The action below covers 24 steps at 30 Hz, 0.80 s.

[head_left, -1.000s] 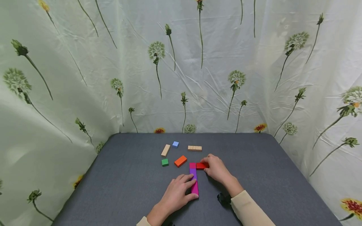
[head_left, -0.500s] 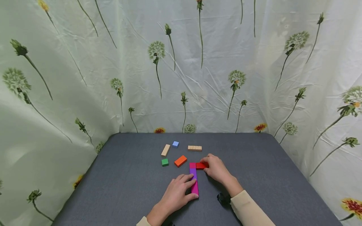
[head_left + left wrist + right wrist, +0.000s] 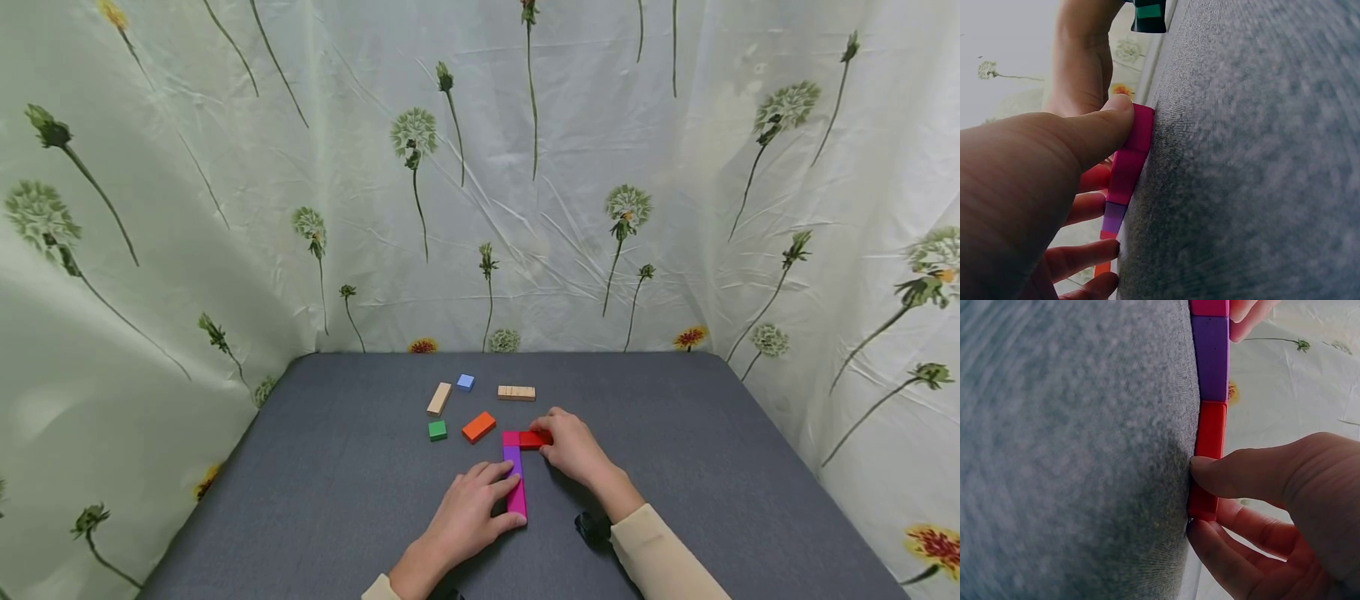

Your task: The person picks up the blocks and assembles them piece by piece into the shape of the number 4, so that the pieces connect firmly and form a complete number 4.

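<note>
A row of blocks runs away from me in the head view: a long pink block [image 3: 517,502] nearest, a purple block [image 3: 512,455] beyond it and a small pink block [image 3: 511,438] at the far end. My left hand [image 3: 468,512] holds the row, its thumb at the near end of the pink and its fingers over the left side. My right hand [image 3: 576,452] pinches a red block [image 3: 1212,428] between thumb and fingers. Lying crosswise, the red block meets the right side of the row's far end, and its right part is covered by the fingers.
Beyond the hands on the dark grey table [image 3: 337,500] lie an orange block [image 3: 478,427], a green block [image 3: 437,431], a blue block [image 3: 466,382] and two plain wooden blocks, one slanted [image 3: 439,399] and one crosswise [image 3: 517,392]. A flowered curtain [image 3: 525,208] hangs behind the table's far edge.
</note>
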Motion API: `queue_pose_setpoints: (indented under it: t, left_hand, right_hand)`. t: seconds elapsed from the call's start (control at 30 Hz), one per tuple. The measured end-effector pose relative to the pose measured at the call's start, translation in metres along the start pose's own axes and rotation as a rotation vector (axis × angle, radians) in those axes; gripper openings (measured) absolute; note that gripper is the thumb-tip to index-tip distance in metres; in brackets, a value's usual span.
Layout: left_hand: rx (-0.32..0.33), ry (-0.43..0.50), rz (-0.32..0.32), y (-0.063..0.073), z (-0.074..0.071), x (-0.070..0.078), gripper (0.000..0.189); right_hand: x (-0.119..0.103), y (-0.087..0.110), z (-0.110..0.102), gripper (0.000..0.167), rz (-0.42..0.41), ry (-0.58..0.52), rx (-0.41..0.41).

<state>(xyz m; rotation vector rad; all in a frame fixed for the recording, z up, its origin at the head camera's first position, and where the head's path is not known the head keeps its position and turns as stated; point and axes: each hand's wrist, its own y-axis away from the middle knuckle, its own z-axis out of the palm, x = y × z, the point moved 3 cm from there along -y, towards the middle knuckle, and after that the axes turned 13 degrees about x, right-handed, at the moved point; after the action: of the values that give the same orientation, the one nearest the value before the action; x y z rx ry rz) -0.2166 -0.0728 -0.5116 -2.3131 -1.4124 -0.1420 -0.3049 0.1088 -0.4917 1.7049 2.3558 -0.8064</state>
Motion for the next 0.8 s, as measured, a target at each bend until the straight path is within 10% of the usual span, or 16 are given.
queue_pose_setpoints:
  t: [0.8]
  left_hand:
    - [-0.016, -0.005, -0.014, -0.0009, 0.0023, -0.0005, 0.065]
  right_hand:
    - [-0.0001, 0.0005, 0.0028, 0.028, 0.016, -0.002, -0.007]
